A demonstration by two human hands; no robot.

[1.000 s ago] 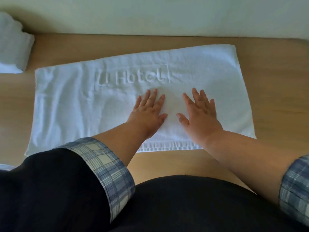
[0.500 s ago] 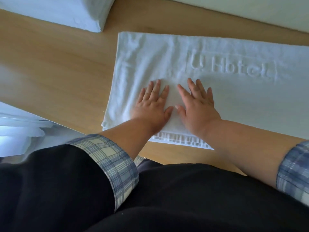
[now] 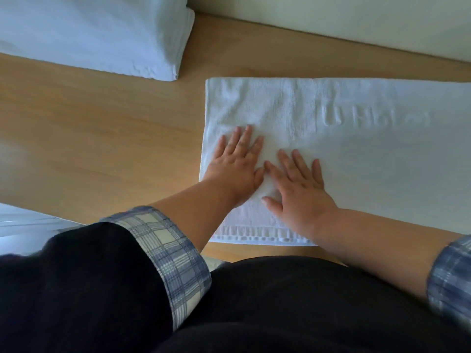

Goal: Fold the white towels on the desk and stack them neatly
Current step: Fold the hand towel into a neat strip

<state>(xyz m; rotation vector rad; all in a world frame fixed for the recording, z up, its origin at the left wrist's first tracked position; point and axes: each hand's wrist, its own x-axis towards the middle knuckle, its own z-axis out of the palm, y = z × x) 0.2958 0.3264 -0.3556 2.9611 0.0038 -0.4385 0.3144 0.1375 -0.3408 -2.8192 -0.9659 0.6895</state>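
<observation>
Plaid cuff [image 3: 173,250] nearest. Left hand [image 3: 237,169] and right hand [image 3: 298,192] lay flat, side by side, on the white towel [image 3: 356,161]; fingers [image 3: 246,138] straight and spread, gripping nothing. Towel lay flat on the surface [image 3: 102,136], hem near the front edge. Risk: a sideways push could bunch the cloth and skew the fold. Far left: folded white stack [image 3: 102,34]. No containers seen.

- Soft, dim daylight falls on your counter [image 3: 102,138], with a paler sheen at the left.
- Lettering [image 3: 369,119] on the towel [image 3: 356,174] smears softly.
- Your right sleeve [image 3: 453,276] blurs at the frame edge.
</observation>
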